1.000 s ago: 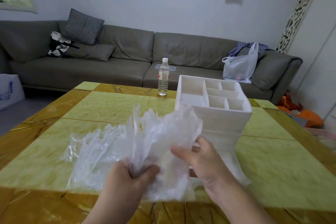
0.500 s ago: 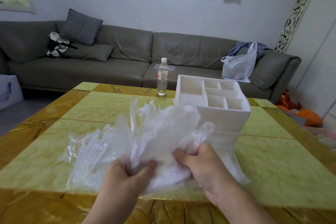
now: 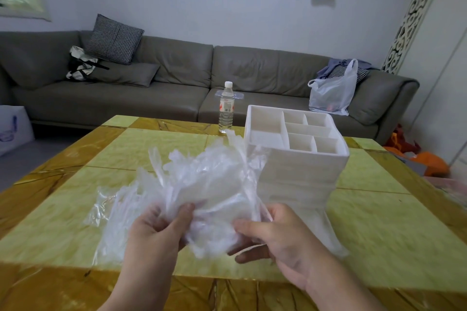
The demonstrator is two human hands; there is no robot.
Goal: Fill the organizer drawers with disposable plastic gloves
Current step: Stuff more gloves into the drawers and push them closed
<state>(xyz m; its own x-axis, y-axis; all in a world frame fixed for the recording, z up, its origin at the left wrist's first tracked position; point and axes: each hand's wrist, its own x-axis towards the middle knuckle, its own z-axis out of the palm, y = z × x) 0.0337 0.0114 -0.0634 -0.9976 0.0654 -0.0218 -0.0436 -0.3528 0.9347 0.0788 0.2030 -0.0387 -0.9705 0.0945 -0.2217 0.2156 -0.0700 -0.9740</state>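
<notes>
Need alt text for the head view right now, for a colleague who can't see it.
Both hands, left hand and right hand, grip a crumpled bunch of clear plastic gloves above a yellow table, just left of a white organizer. A water bottle stands behind.

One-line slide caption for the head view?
Both hands, left and right, grip a bunch of plastic gloves beside the white organizer.
</notes>
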